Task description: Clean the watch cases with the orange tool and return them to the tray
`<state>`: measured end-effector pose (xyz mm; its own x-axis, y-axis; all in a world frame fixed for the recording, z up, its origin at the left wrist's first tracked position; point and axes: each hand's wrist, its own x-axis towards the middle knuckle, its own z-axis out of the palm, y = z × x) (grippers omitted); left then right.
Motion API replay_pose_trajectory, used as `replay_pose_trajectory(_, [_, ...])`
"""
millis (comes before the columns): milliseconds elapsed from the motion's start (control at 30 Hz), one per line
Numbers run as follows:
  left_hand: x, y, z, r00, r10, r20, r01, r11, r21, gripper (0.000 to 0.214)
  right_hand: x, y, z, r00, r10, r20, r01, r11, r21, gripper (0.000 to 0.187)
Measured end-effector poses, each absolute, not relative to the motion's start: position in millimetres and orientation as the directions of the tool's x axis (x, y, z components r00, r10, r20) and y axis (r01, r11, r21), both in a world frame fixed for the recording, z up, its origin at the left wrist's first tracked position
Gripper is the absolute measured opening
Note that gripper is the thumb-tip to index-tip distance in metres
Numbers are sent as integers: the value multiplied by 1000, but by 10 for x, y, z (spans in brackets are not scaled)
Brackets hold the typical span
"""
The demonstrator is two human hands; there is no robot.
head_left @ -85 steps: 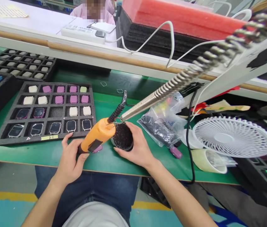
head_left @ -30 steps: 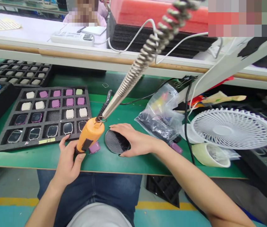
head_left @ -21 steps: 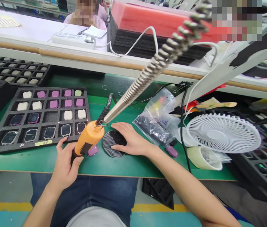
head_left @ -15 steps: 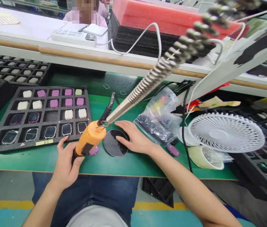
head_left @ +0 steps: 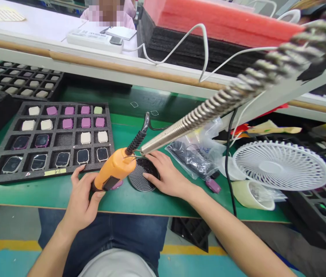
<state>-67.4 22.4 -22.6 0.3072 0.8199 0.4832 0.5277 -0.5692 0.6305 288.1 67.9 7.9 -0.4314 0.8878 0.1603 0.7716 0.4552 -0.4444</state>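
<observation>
An orange electric screwdriver (head_left: pixel 115 169) hangs from a coiled metal spring (head_left: pixel 209 107), its cord running up from its top end. My left hand (head_left: pixel 80 200) is closed round its lower end, one finger stretched toward the foam tray. A purple watch case (head_left: pixel 118 184) lies partly hidden behind the screwdriver. My right hand (head_left: pixel 170 175) rests over a round black dish (head_left: pixel 141 181) with a pitted surface and small dark bits on it. Its thumb and fingers are apart on the dish; the fingertips are partly hidden at the screwdriver's top.
On the left stands a black foam tray (head_left: pixel 65 140) with white, purple and green watch cases and several watches. To the right lie a plastic bag (head_left: pixel 193 157), another purple case (head_left: pixel 213 185), a white fan (head_left: pixel 278 165) and a cream roll (head_left: pixel 249 195). A person (head_left: pixel 125 15) sits opposite.
The view has shifted slightly, and the spring now slants lower across it. The screwdriver's top end has tipped a little to the right, covering more of the dish. Both hands keep nearly the same pose.
</observation>
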Motion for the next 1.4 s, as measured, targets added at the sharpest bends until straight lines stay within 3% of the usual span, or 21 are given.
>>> replay_pose_trajectory(467, [-669, 216, -207, 301, 822, 483, 535, -565, 628, 17, 2875, 559, 11, -355, 922, 157, 784, 385, -486, 63])
replay_pose_trajectory(933, [-668, 214, -205, 297, 814, 499, 563, -572, 597, 14, 2914, 541, 77, -422, 902, 95, 753, 407, -518, 73])
replay_pose_trajectory(1400, [-673, 214, -211, 293, 815, 499, 560, -570, 602, 14, 2977, 609, 96, -432, 901, 31, 750, 378, -542, 71])
